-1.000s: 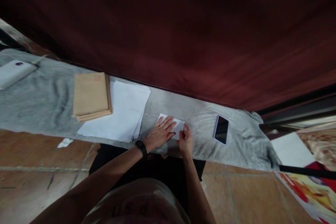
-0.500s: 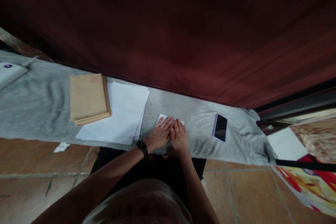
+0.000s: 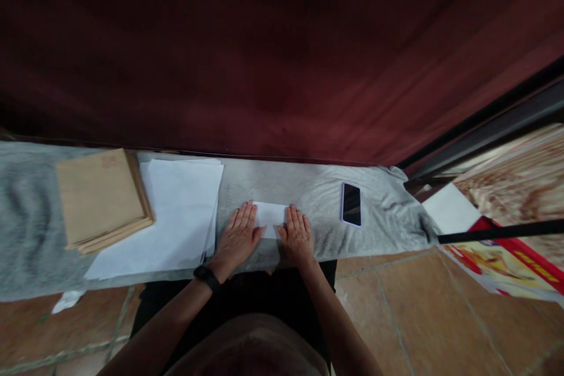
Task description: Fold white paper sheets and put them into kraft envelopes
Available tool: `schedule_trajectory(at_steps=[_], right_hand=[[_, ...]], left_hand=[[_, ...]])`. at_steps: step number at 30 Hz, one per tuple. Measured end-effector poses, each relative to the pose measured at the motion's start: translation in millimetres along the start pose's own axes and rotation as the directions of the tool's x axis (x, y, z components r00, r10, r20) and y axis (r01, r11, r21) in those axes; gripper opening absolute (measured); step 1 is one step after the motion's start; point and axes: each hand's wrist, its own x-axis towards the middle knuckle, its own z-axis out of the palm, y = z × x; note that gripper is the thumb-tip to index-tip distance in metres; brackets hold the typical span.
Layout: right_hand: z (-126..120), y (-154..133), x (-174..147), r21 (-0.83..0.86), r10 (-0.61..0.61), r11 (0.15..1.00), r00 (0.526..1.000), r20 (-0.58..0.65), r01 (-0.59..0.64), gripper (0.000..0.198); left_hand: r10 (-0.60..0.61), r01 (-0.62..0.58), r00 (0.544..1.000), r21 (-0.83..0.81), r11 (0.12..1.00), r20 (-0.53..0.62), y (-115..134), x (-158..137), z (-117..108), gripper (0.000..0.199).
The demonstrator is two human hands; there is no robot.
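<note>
A small folded piece of white paper [image 3: 271, 218] lies flat on the grey cloth in front of me. My left hand [image 3: 239, 235] rests flat over its left end, fingers stretched out and thumb toward the middle of the paper. On the opposite end lies my right hand [image 3: 298, 236], also flat, its thumb pointing inward. Between the two hands the middle of the paper shows. A dark band sits on my left wrist. Left of my left hand is a stack of larger white sheets [image 3: 185, 211].
A pile of brown envelopes [image 3: 101, 197] partly covers the white sheets. On the right of the grey cloth [image 3: 321, 188] lies a phone [image 3: 351, 204]. A dark red panel [image 3: 264, 100] rises behind. A colourful red and yellow box [image 3: 506, 264] stands at the right.
My hands, close together on the paper before, have moved apart toward its two ends, uncovering its middle. The camera view has turned and shifted a little.
</note>
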Motion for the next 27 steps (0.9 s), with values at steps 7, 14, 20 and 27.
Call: schedule_trajectory(at_steps=[7,14,20,27], right_hand=[[0,0,-1,-0.034,-0.015,0.999,1.0,-0.009,0.015,0.06],[-2,-2,1,-0.041,0.008,0.999,1.0,0.016,-0.007,0.059],[-4,-3,1,-0.023,0.018,1.0,1.0,0.005,-0.018,0.059],[-6,-3,0,0.018,0.012,1.0,0.999,-0.031,-0.011,0.058]], left_hand=[[-0.041,0.041,0.999,0.038,0.998,0.005,2,-1,-1,0.069],[-0.108,0.109,0.994,-0.02,0.994,0.029,0,12,-12,0.057],[-0.261,0.25,0.965,-0.199,0.948,-0.032,-7,39,-11,0.054],[-0.533,0.527,0.833,-0.506,0.682,0.15,-18,54,-11,0.055]])
